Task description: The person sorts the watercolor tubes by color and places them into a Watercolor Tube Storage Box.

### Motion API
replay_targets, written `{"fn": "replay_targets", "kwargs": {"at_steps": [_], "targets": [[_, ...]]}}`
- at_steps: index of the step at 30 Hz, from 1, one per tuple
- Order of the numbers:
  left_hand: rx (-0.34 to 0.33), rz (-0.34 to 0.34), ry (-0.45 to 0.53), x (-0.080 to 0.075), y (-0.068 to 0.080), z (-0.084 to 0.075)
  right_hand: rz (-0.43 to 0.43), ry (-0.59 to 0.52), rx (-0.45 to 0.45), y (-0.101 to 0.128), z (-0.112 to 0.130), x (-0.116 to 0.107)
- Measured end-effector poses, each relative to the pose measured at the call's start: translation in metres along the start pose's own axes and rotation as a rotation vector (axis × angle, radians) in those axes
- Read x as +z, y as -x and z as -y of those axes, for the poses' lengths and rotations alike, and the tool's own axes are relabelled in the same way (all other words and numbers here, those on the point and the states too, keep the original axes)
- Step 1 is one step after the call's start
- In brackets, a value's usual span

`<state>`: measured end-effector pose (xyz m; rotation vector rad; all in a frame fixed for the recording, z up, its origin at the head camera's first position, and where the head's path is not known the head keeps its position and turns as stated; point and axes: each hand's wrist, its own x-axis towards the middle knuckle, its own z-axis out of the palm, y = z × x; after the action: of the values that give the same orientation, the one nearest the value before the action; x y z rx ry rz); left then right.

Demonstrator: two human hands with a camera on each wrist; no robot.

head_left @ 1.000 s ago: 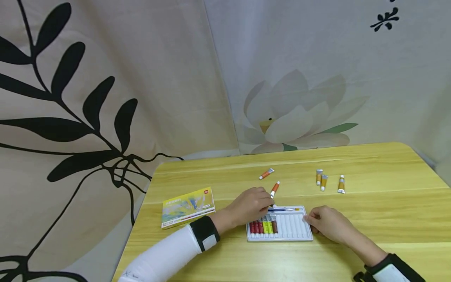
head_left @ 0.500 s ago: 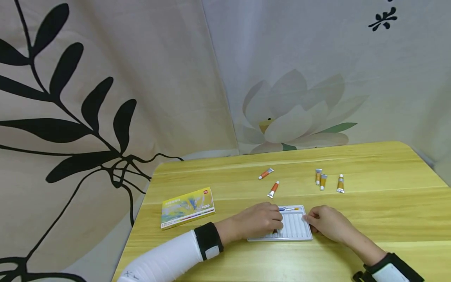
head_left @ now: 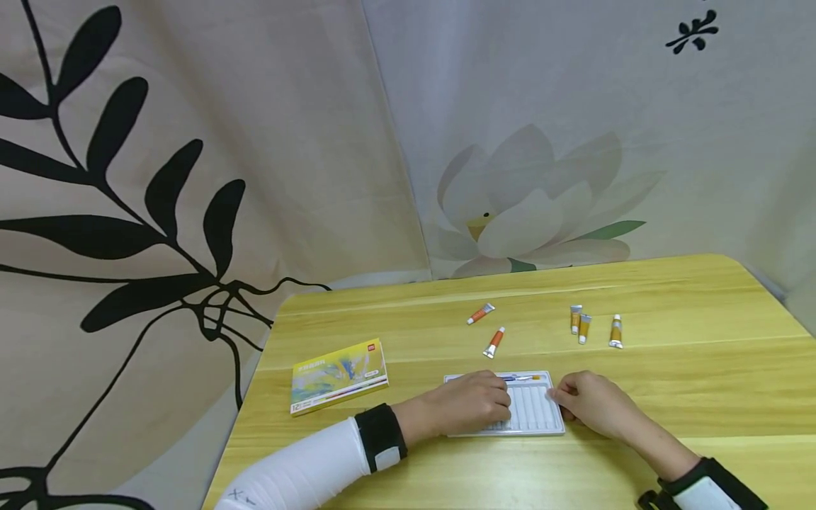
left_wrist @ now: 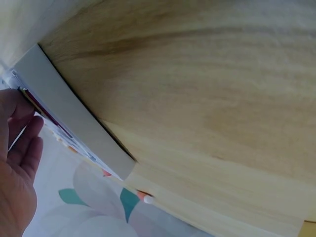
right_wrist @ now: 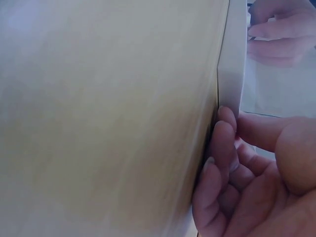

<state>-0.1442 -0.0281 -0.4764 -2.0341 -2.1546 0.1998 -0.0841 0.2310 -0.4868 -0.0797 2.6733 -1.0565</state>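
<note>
A white slotted paint tray [head_left: 538,411] lies near the table's front edge. My left hand [head_left: 484,404] rests flat over its left half and hides the paint tubes there. The left wrist view shows that hand [left_wrist: 17,158] with straight fingers beside the tray's edge [left_wrist: 64,108]. My right hand [head_left: 574,400] grips the tray's right edge, its fingers curled against the rim [right_wrist: 232,64]. A thin brush [head_left: 524,378] lies along the tray's far side.
Two orange tubes [head_left: 481,313] [head_left: 494,342] lie beyond the tray. Three ochre tubes [head_left: 576,319] [head_left: 584,329] [head_left: 616,331] lie to the far right. A yellow paint box [head_left: 338,375] sits to the left on the wooden table [head_left: 688,290]. Printed curtains hang behind.
My left hand has moved from the tray's far edge toward me and now covers the coloured tubes. The right hand and the tray have stayed put.
</note>
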Motion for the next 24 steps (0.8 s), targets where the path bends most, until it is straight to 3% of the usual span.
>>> {"fn": "replay_targets", "kwargs": {"at_steps": [8,18,24], "targets": [[-0.007,-0.001,0.064,-0.0006,0.0004,-0.0030,0.007,-0.009,0.002,0.0008,0.0016,-0.0006],[0.053,0.067,-0.087,0.0001,0.0016,-0.0058,0.001,-0.011,0.012,0.0001,0.0004,-0.0006],[0.072,0.122,-0.091,-0.0006,-0.0041,-0.0059,0.003,-0.012,0.009,0.0000,0.0010,0.0003]]}}
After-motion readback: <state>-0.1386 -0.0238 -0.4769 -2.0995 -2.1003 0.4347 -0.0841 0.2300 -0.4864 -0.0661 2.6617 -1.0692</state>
